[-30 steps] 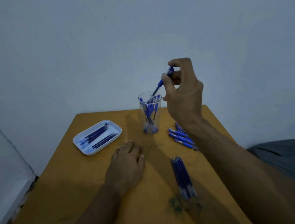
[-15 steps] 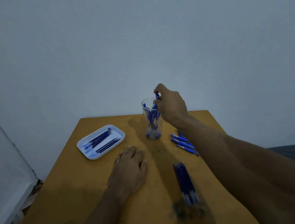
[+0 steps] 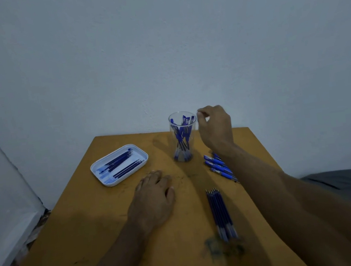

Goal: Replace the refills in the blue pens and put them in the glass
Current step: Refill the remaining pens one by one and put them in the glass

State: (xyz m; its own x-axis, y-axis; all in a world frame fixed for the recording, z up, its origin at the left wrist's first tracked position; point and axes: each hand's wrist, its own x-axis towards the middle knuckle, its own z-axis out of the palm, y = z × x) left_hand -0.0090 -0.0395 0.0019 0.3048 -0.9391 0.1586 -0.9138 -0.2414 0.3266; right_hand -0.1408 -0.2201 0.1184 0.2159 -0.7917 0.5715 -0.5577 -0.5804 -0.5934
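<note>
The pen held a second ago now stands in the glass (image 3: 184,136) with the others, and the right hand (image 3: 215,128), loosely curled and empty beside the rim, is free for the pens on the desk (image 3: 219,167).

Single view only: head camera, wide-angle, worn by person. We look forward and down from seated height across wooden table (image 3: 75,220) toward plain wall (image 3: 160,47) at far edge. Both forearms enter from bottom of frame, left hand (image 3: 153,196) near lens, right hand (image 3: 215,128) farther out beside glass (image 3: 183,140). Edges bow from lens distortion. No second view, so no shared region.
</note>
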